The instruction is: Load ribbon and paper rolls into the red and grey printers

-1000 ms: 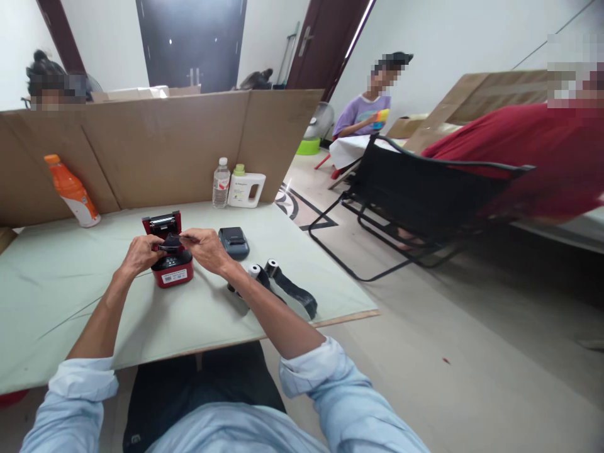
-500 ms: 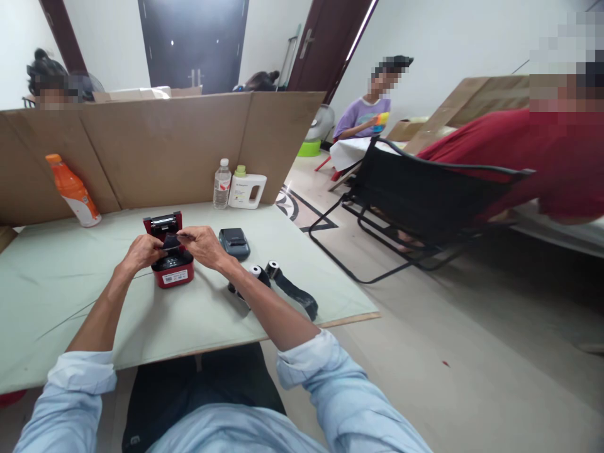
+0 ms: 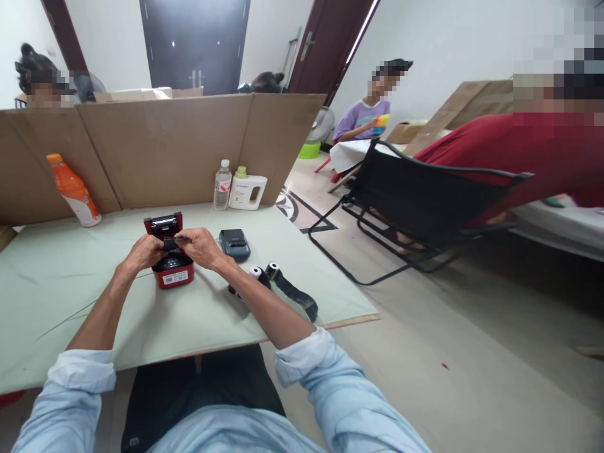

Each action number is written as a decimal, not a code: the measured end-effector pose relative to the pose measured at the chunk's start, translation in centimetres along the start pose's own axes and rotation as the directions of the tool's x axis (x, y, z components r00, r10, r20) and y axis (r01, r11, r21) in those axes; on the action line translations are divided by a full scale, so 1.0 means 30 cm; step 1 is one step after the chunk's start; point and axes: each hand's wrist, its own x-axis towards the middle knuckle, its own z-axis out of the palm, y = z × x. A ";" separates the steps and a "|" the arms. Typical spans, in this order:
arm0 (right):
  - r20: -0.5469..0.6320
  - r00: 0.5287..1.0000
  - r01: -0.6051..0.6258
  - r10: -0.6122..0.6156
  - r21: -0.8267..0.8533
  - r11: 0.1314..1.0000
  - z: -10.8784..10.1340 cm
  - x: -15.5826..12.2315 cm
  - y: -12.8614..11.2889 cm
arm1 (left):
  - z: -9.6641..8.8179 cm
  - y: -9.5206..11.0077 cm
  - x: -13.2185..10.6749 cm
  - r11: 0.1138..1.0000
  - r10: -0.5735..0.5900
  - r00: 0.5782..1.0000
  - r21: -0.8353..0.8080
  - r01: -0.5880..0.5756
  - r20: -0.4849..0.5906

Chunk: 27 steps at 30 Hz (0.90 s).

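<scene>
A small red printer (image 3: 173,275) with its lid up stands on the pale green table (image 3: 56,296). Just above its open top, my left hand (image 3: 144,251) and my right hand (image 3: 201,246) pinch the two ends of a small black strip (image 3: 170,243) between closed fingers. To the right of the printer lies a dark grey printer (image 3: 234,243). Two rolls with white cores and loose black tape (image 3: 283,286) lie beside my right forearm.
A cardboard screen (image 3: 155,148) walls the table's far side, with an orange bottle (image 3: 73,190), a water bottle (image 3: 221,185) and a white jug (image 3: 246,189) against it. A black folding chair (image 3: 415,201) stands right. Other people sit behind the screen and at the right.
Both hands have stayed over the red printer, shifting the black strip slightly. The person in red at the right has moved a little further right.
</scene>
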 end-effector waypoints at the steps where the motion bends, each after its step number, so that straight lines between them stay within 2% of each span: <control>1: 0.000 1.000 -0.002 0.002 -0.012 1.000 0.001 0.002 -0.002 | 0.001 -0.001 0.004 1.000 -0.008 1.000 0.009 0.008 0.004; 6: 0.000 1.000 -0.013 0.013 -0.039 0.999 0.008 0.012 -0.005 | 0.008 -0.005 0.025 0.997 -0.024 1.000 0.071 0.023 0.018; 13: -0.023 1.000 0.003 -0.004 -0.037 0.999 -0.004 0.016 -0.008 | 0.029 -0.015 0.038 0.998 0.015 0.996 0.069 -0.008 -0.092; 19: -0.029 1.000 0.003 -0.005 -0.067 0.998 -0.001 0.025 -0.012 | 0.026 -0.030 0.043 1.000 0.006 1.000 0.004 -0.006 -0.025; 22: -0.018 1.000 0.013 -0.014 -0.074 0.997 -0.001 0.032 -0.013 | 0.024 -0.035 0.049 0.998 -0.030 1.000 0.049 0.030 -0.004; 27: -0.015 1.000 0.011 -0.012 -0.096 0.995 0.000 0.036 -0.018 | 0.029 -0.027 0.059 0.989 -0.080 0.991 0.119 0.093 -0.105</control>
